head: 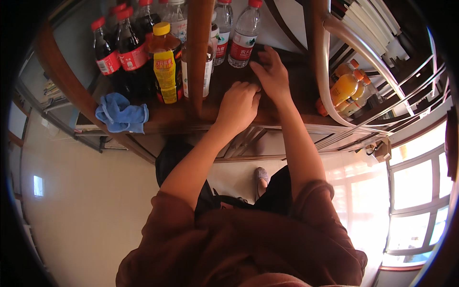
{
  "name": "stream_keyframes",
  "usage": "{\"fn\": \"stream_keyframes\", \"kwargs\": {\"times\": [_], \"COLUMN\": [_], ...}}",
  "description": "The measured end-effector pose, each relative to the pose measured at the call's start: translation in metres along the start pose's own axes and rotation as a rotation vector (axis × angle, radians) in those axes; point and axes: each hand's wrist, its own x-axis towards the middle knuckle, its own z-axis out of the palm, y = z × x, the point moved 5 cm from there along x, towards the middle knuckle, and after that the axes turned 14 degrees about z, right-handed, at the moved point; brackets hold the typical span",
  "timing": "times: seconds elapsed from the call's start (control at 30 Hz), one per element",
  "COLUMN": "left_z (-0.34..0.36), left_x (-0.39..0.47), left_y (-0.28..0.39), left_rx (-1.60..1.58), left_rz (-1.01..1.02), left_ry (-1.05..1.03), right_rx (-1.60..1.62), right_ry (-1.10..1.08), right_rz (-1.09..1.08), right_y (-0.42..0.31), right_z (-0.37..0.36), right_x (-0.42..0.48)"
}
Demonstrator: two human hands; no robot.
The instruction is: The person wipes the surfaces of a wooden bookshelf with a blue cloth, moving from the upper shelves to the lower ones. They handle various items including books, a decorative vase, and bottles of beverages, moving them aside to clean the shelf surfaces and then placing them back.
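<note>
My left hand (pixel 238 106) is low over the dark wooden shelf (pixel 222 95), fingers curled in, with nothing visible in it; its palm side is hidden. Just to its right, my right hand (pixel 274 75) is raised with thumb and fingers apart. Its fingertips are near a clear plastic water bottle (pixel 241 46) with a red cap and a red-and-white label. Another water bottle (pixel 221 36) stands upright beside that one. Further left are a yellow-capped bottle (pixel 165 68) of brown drink and several red-capped cola bottles (pixel 132 53).
A crumpled blue cloth (pixel 122 113) lies at the shelf's front left edge. Curved wooden posts (pixel 200 53) rise in front of the bottles. Orange drink bottles (pixel 346 86) stand to the right, near a metal rack (pixel 405 93). Books (pixel 373 25) are at the upper right.
</note>
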Motion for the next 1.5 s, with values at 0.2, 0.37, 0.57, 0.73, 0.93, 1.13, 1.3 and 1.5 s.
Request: {"fn": "stream_keyframes", "kwargs": {"times": [0.2,0.37,0.57,0.73,0.93,1.13,1.3,1.5], "left_z": [-0.003,-0.003,-0.005,-0.003,-0.003,0.0,-0.004,-0.002], "left_x": [-0.003,-0.001,-0.001,-0.001,-0.001,-0.001,-0.003,-0.001], "left_y": [-0.004,-0.002,0.0,-0.002,-0.004,-0.002,-0.005,-0.004], "left_rx": [-0.028,-0.036,-0.017,-0.016,-0.007,-0.02,-0.032,-0.017], "left_rz": [-0.009,0.022,0.036,0.03,0.023,0.015,-0.006,0.044], "left_ry": [0.01,0.003,-0.032,-0.044,-0.051,-0.044,-0.043,-0.008], "right_rx": [0.029,-0.035,0.004,0.043,0.099,-0.063,-0.288,-0.208], "right_ry": [-0.059,-0.034,0.104,0.32,0.53,0.737,0.784,0.137], "right_rz": [0.118,0.155,0.176,0.278,0.208,0.093,-0.181,-0.12], "right_y": [0.0,0.011,0.021,0.046,0.05,0.055,0.017,0.012], "right_z": [0.056,0.059,0.043,0.007,-0.029,-0.055,-0.048,0.01], "right_x": [0.051,0.052,0.048,0.044,0.033,0.012,-0.009,-0.006]}}
